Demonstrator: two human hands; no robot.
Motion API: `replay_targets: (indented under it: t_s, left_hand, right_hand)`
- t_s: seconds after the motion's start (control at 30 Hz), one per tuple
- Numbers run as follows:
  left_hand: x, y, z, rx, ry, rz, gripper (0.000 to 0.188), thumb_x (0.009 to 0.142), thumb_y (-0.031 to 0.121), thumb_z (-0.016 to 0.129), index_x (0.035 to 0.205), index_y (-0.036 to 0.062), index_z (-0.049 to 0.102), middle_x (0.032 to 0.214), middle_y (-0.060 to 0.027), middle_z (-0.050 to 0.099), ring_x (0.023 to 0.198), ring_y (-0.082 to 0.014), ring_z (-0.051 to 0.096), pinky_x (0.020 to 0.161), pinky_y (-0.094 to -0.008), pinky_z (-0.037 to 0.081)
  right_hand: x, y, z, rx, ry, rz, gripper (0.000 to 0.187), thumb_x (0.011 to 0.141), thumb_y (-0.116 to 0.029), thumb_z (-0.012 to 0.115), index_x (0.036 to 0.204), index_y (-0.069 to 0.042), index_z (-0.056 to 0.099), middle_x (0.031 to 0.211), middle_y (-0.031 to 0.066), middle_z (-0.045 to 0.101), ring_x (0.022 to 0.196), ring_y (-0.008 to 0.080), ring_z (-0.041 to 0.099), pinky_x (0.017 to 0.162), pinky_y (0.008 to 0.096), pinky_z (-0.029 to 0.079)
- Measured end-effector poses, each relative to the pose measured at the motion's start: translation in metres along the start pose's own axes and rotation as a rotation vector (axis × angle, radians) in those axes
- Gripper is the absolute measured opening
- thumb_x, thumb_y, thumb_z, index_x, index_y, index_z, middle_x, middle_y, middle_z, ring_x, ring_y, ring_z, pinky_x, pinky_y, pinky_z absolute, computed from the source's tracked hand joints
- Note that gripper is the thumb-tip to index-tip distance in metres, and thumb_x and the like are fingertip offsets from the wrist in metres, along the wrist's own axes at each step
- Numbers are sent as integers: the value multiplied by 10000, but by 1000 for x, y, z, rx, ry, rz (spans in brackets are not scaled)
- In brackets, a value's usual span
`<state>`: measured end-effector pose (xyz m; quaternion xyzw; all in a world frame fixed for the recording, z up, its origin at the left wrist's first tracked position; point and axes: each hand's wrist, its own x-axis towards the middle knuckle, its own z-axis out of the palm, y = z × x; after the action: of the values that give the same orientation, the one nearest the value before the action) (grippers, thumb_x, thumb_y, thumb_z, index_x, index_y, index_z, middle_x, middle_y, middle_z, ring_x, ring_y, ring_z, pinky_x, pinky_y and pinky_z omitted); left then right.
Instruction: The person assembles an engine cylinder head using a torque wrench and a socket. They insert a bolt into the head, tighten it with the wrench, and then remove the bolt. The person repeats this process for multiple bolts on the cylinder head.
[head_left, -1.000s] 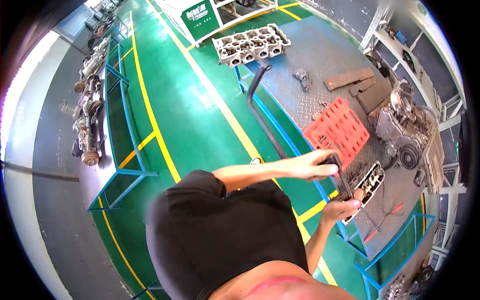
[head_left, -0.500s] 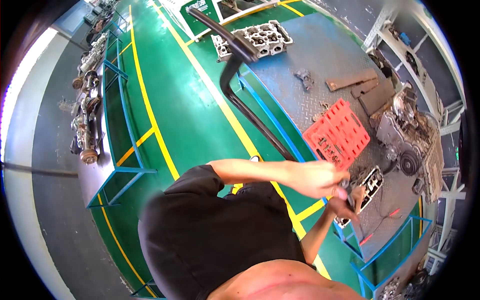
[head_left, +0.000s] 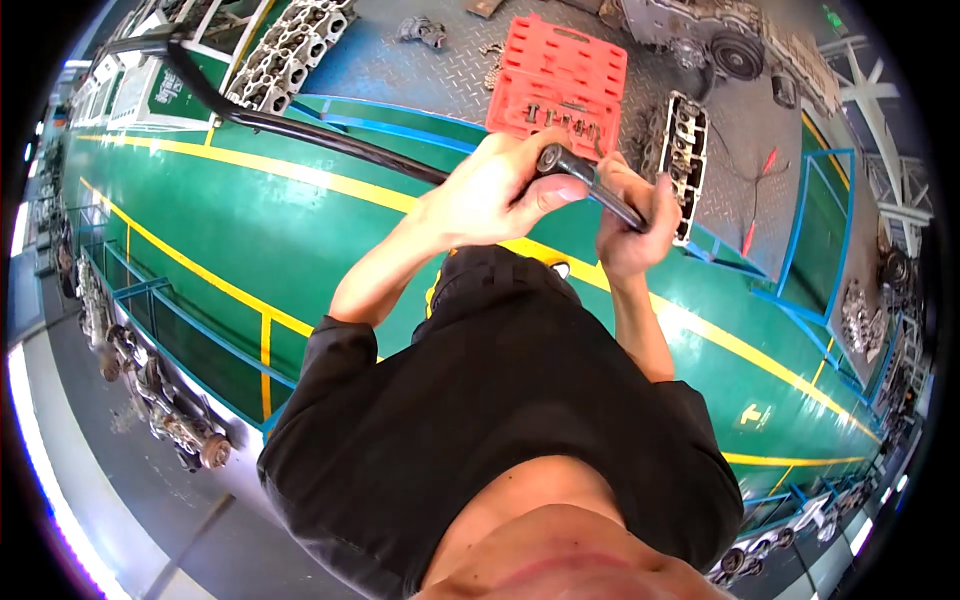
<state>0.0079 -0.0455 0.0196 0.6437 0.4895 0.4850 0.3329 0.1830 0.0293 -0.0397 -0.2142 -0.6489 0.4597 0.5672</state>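
Observation:
My left hand [head_left: 490, 197] is closed near a long black bent bar [head_left: 330, 152], which runs in from the upper left and disappears behind the fingers. Out past its thumb shows a dark metal rod [head_left: 612, 199] with a thick, round, hollow-ended head beside the left fingertips. Around the rod's lower right end, the fingers of my right hand [head_left: 640, 232] are curled. Whether bar and rod are one piece is hidden. Beyond the hands, an opened red tool case [head_left: 565, 75] with small metal parts lies on the bench. A narrow cylinder head [head_left: 684, 150] lies just past my right hand.
The steel-plate bench [head_left: 440, 75] has a blue frame. On it are another cylinder head [head_left: 287, 55], a small dark part [head_left: 422, 32], an engine [head_left: 720, 40] and a thin cable with red ends [head_left: 762, 205]. A rack of metal parts [head_left: 150, 385] stands at the left.
My view has turned, so the bench sits higher in it. Both hands now show more fully, with the rod and its round head visible between them. The bent bar lies flatter across the view.

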Motion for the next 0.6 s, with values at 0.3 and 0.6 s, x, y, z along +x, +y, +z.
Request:
replay_targets:
  t_s: [0.3, 0.6]
  left_hand:
    - [6, -4, 9, -167, 123, -184, 429, 1033, 400, 524, 982, -20, 594, 670, -52, 539, 624, -118, 493, 581, -301, 436]
    - [4, -15, 9, -173, 30, -159, 528, 1035, 518, 444, 851, 32, 537, 641, 20, 472, 537, -65, 395, 476, -243, 304]
  right_hand:
    - [3, 2, -8, -47, -24, -267, 429, 1005, -303, 422, 701, -1, 420, 616, 69, 357, 535, 159, 342, 486, 316, 248]
    - [13, -39, -21, -444, -398, -267, 223, 868, -82, 668, 717, 7, 530, 603, 118, 489, 467, 247, 457, 445, 368, 341]
